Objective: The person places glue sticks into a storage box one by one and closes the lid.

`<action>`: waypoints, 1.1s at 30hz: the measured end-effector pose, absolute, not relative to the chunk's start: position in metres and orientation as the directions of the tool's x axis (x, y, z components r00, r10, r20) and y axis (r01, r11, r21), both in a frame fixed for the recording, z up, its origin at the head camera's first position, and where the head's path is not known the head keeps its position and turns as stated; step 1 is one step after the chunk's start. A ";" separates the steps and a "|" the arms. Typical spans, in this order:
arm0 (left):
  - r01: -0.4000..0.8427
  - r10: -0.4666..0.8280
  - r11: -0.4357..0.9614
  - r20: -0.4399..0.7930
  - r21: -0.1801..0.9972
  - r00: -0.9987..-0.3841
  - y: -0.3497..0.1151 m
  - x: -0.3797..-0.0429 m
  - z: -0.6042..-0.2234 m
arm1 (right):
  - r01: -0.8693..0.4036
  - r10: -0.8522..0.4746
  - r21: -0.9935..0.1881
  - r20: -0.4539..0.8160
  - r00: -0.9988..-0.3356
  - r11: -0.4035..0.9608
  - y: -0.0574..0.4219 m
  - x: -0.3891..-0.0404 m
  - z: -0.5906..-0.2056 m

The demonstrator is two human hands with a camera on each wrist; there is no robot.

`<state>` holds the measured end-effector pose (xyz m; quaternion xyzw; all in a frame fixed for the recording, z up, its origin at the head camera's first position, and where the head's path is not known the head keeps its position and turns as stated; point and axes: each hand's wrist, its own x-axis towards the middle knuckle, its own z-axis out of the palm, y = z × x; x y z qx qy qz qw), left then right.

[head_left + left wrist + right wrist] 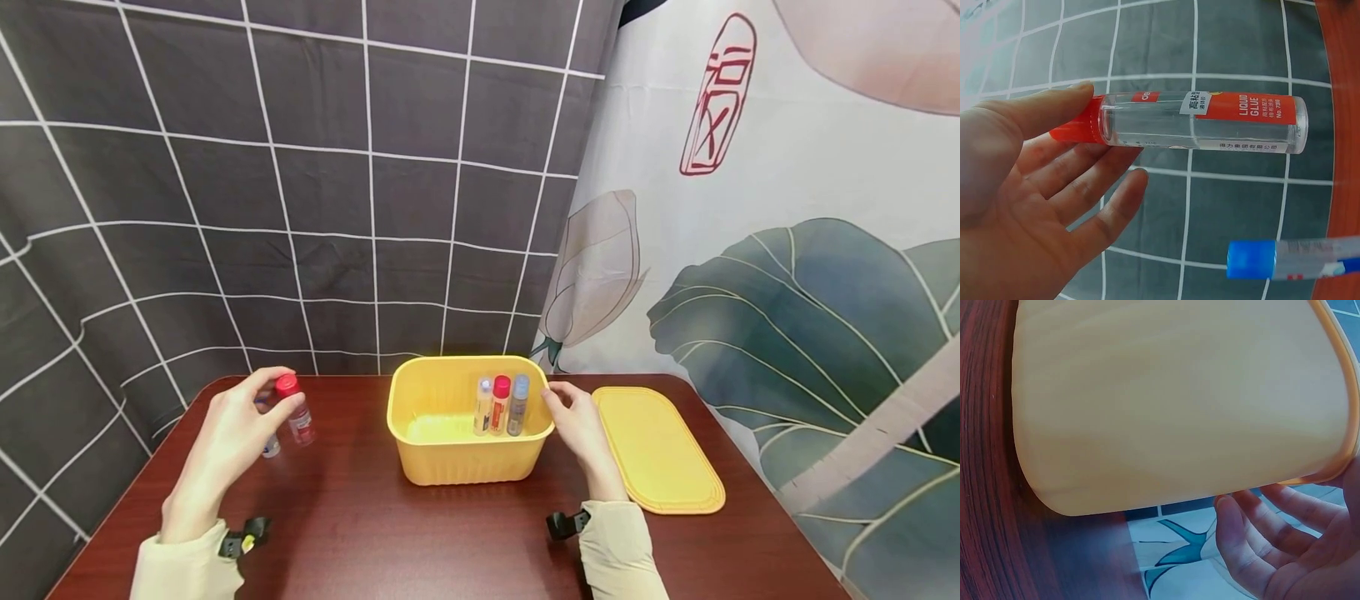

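Note:
In the head view my left hand pinches the red cap of a clear liquid glue bottle at the table's left. The left wrist view shows this glue bottle with its base apart from the table; the other fingers are spread loosely. Just beside it a blue-capped clear tube stands on the table, partly hidden by the hand in the head view. My right hand holds the right rim of a yellow bin, fingers against its outer side. Three capped tubes stand inside, at the bin's right.
A yellow lid lies flat on the dark red table, to the right of the bin. Behind the table hang a dark gridded cloth and a white cloth with a lotus print.

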<state>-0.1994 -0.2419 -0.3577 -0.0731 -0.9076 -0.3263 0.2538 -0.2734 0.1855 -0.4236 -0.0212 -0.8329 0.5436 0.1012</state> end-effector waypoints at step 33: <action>0.445 0.141 0.647 0.477 0.619 -0.868 -0.176 -0.237 -0.321 | -0.073 0.153 -0.908 0.148 -0.977 0.412 0.185 -0.274 -0.423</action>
